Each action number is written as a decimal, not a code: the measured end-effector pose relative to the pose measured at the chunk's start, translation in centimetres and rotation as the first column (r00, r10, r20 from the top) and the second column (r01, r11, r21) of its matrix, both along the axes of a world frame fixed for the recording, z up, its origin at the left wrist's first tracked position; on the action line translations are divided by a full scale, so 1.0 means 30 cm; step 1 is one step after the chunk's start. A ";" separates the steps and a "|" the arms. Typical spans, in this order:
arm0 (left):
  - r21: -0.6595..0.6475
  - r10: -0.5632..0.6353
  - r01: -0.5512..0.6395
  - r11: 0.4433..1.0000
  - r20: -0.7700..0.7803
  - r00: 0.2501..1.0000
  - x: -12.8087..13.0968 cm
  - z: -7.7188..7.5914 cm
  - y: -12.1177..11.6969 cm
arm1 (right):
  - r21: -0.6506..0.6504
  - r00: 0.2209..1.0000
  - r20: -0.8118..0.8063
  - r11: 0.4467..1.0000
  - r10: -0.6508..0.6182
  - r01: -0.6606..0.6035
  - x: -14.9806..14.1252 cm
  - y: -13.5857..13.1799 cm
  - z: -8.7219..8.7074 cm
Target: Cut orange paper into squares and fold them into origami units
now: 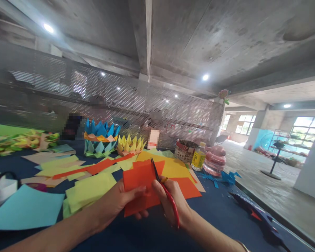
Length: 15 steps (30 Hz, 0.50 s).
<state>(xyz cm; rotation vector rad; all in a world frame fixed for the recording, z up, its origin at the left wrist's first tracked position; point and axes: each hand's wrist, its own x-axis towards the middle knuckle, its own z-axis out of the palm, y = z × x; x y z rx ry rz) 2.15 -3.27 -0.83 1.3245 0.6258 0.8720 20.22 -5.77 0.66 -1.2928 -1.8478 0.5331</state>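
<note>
The left hand's grip (132, 199) is clamped on orange paper (140, 187); the right's (164, 190) closes round red-handled scissors (173, 206) above the desk (210, 217).

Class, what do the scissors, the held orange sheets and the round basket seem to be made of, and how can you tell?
Scissors: glossy red handles, probably plastic; slim dark blades, likely metal.
Orange sheets: matte paper or thin card, flat with crisp edges.
Round basket: mottled, woven-looking wall, perhaps paper strips or plant fibre; too blurred to settle.
</note>
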 end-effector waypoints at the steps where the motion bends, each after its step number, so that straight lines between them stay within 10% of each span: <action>1: 0.002 -0.005 0.005 1.000 -0.002 1.000 0.001 0.001 0.001 | -0.001 1.000 0.002 1.000 0.002 -0.002 0.001 0.000 0.002; 8: -0.003 0.004 -0.004 1.000 -0.016 1.000 0.000 0.006 0.003 | -0.025 0.999 -0.053 1.000 -0.010 0.009 -0.003 0.000 -0.011; 15: -0.052 0.159 -0.159 0.986 0.011 0.987 -0.017 0.020 0.030 | 0.020 0.952 -0.004 0.952 -0.307 0.307 0.050 0.051 0.050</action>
